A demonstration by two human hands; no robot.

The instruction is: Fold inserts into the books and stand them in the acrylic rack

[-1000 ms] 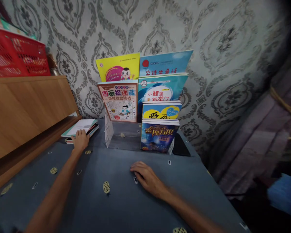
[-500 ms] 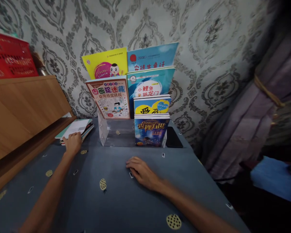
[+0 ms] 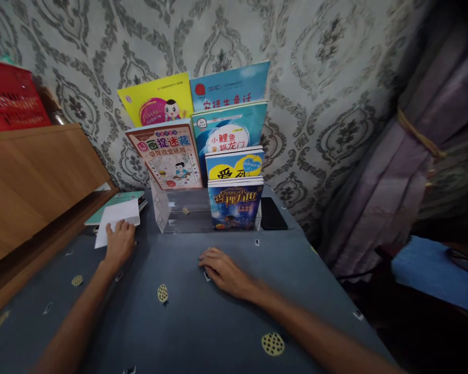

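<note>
My left hand (image 3: pixel 119 242) is on a thin white booklet (image 3: pixel 117 215), fingers over its top and closed at its near right edge. That booklet juts out over the front of a small pile of books with a green one (image 3: pixel 113 200) beneath. My right hand (image 3: pixel 223 270) rests on the dark table cover with fingers loosely bent and nothing in it. Behind it stands a clear acrylic book rack (image 3: pixel 181 223). A picture-puzzle book (image 3: pixel 169 156), a yellow book (image 3: pixel 159 98), teal and blue storybooks (image 3: pixel 253 122) and a dark blue book (image 3: pixel 236 208) stand in the rack.
A black phone-like slab (image 3: pixel 273 214) lies right of the rack. Along the left runs a wooden panel (image 3: pixel 35 182) with a red basket (image 3: pixel 11 98) above it. A patterned wall is behind; a curtain (image 3: pixel 370 182) and blue cloth (image 3: pixel 437 270) are at the right.
My left hand has drawn the white booklet towards me, partly off the pile. My right hand stays in about the same place on the table. The whole view has shifted slightly.
</note>
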